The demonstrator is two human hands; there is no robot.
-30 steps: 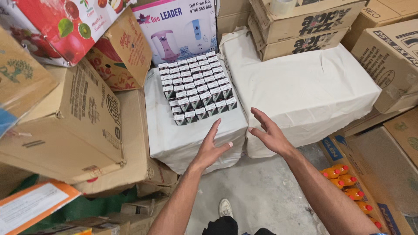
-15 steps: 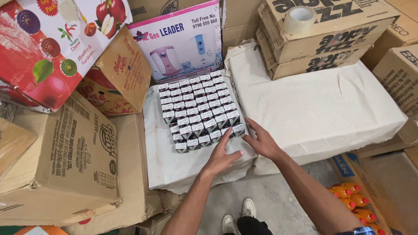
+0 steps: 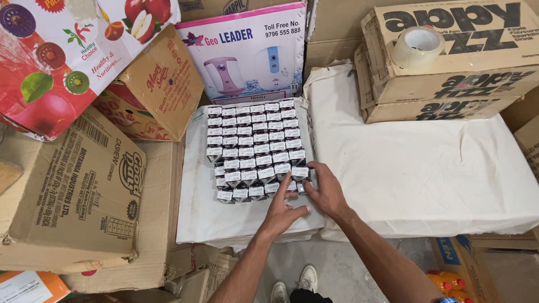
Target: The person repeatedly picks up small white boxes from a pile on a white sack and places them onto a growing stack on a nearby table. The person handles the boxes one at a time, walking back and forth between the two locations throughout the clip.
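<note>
A block of several small dark cartons with white tops (image 3: 252, 147) stands in tight rows on a white cloth-wrapped bundle (image 3: 202, 216). My left hand (image 3: 282, 209) reaches to the block's near right corner, its forefinger touching the front-row cartons. Beside it, my right hand (image 3: 324, 189) rests its fingertips against the same corner from the right side. Neither hand encloses a carton; the fingers of both are spread.
A second, larger white bundle (image 3: 426, 168) lies to the right. A tape roll (image 3: 418, 46) sits on stacked cardboard boxes (image 3: 449, 84) at back right. Tilted cartons (image 3: 73, 191) crowd the left; an appliance box (image 3: 250, 53) stands behind. Orange bottles (image 3: 449, 283) are at lower right.
Both hands have moved forward from the bundle's near edge to the block's near right corner and now touch the cartons. The view has tilted toward the stacks behind.
</note>
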